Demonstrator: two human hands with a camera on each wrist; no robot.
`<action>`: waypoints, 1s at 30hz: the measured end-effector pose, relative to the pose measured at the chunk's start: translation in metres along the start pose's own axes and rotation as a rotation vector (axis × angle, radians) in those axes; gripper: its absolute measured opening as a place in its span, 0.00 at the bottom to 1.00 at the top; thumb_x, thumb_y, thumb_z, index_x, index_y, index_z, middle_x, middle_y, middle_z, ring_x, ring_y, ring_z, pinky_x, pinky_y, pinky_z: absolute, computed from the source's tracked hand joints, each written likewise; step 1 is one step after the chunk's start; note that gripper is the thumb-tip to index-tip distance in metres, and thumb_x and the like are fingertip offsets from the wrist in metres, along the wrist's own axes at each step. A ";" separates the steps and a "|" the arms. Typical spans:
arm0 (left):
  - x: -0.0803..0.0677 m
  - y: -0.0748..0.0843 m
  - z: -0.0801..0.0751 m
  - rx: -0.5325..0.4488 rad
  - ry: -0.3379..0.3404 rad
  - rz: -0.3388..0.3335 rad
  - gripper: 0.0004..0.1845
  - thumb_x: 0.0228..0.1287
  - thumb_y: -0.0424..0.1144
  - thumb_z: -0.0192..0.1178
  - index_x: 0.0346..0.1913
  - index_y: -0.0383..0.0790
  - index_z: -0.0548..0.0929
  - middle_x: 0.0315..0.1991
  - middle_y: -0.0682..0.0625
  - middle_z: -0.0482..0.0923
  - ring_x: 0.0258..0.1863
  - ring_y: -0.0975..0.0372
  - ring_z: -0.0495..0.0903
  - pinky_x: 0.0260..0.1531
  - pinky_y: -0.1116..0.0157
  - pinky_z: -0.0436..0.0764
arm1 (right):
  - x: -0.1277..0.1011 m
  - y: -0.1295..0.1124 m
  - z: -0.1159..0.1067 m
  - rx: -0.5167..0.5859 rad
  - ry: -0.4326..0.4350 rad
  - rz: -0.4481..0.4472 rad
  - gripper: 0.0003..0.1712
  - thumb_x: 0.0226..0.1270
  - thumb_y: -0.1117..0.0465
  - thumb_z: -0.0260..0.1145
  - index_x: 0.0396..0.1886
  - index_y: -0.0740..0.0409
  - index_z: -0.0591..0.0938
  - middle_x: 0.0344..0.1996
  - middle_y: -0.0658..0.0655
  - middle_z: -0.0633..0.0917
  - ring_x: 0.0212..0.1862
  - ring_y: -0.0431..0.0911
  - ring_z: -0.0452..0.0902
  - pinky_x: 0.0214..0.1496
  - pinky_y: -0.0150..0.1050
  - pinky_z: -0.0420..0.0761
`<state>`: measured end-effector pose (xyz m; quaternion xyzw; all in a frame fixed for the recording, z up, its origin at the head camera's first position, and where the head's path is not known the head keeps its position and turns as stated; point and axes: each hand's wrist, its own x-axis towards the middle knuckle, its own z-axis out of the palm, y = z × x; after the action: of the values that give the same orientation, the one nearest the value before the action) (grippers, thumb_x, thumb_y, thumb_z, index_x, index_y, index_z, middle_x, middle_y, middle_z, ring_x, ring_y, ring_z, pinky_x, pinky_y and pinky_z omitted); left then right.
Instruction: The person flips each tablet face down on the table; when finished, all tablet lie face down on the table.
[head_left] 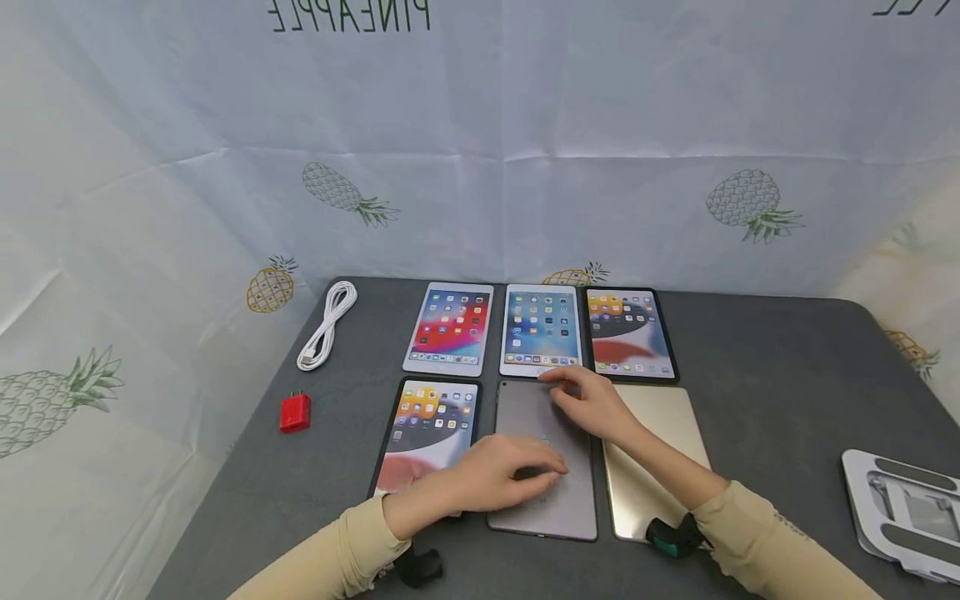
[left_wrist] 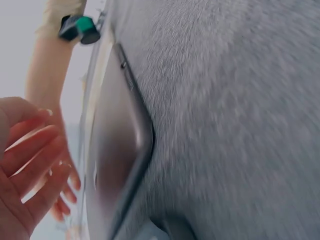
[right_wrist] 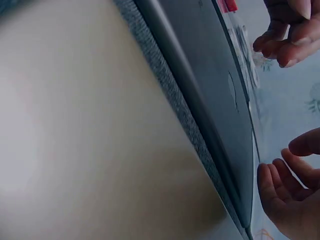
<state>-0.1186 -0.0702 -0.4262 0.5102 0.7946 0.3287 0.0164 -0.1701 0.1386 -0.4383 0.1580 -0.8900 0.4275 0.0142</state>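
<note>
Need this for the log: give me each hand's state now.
Left hand: open, fingers relaxed over the grey tablet.
Right hand: open, fingers loosely bent above the same tablet.

table (head_left: 765,367) carrying six tablets | three lying face up along far edge (head_left: 543,332) | grey one (head_left: 543,467) lying face down at near edge | white cable (head_left: 327,325), red charger (head_left: 295,412) sitting left | stand (head_left: 903,512) resting right

This looks like a staged recording booth rather than a home: a grey felt-covered table (head_left: 780,367) stands enclosed by hanging white sheets printed with pineapples (head_left: 752,204), with tablets (head_left: 450,327) laid in neat rows beside a coiled white cable (head_left: 327,325).
</note>
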 end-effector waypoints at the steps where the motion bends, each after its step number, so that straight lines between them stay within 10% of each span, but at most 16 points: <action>1: -0.003 -0.002 -0.003 -0.057 0.021 -0.042 0.10 0.70 0.38 0.59 0.49 0.43 0.86 0.47 0.55 0.85 0.49 0.73 0.78 0.51 0.75 0.75 | 0.000 -0.001 0.001 0.026 -0.012 0.020 0.14 0.64 0.67 0.62 0.48 0.54 0.85 0.45 0.54 0.85 0.43 0.47 0.80 0.43 0.42 0.79; 11: -0.044 -0.024 -0.040 -0.319 0.217 -0.500 0.13 0.72 0.41 0.57 0.53 0.42 0.85 0.49 0.55 0.84 0.47 0.66 0.81 0.47 0.64 0.81 | -0.001 -0.011 0.013 0.475 -0.178 0.270 0.20 0.69 0.66 0.59 0.59 0.67 0.77 0.55 0.67 0.80 0.51 0.54 0.80 0.51 0.42 0.81; 18: -0.071 -0.040 -0.073 -0.182 0.324 -0.666 0.12 0.68 0.35 0.60 0.52 0.37 0.84 0.47 0.48 0.85 0.45 0.59 0.83 0.46 0.61 0.82 | -0.004 -0.022 0.022 0.707 -0.365 0.298 0.26 0.72 0.65 0.56 0.65 0.75 0.68 0.62 0.71 0.73 0.62 0.58 0.72 0.62 0.43 0.74; 30: -0.103 -0.054 -0.092 -0.057 0.304 -0.902 0.22 0.67 0.39 0.61 0.60 0.33 0.77 0.58 0.38 0.76 0.55 0.46 0.77 0.53 0.48 0.77 | -0.010 -0.041 0.038 0.916 -0.523 0.390 0.30 0.71 0.65 0.58 0.69 0.75 0.64 0.65 0.70 0.70 0.64 0.55 0.72 0.64 0.41 0.71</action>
<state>-0.1456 -0.2158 -0.4153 0.0595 0.9209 0.3812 0.0548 -0.1445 0.0885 -0.4328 0.0814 -0.6001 0.7115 -0.3564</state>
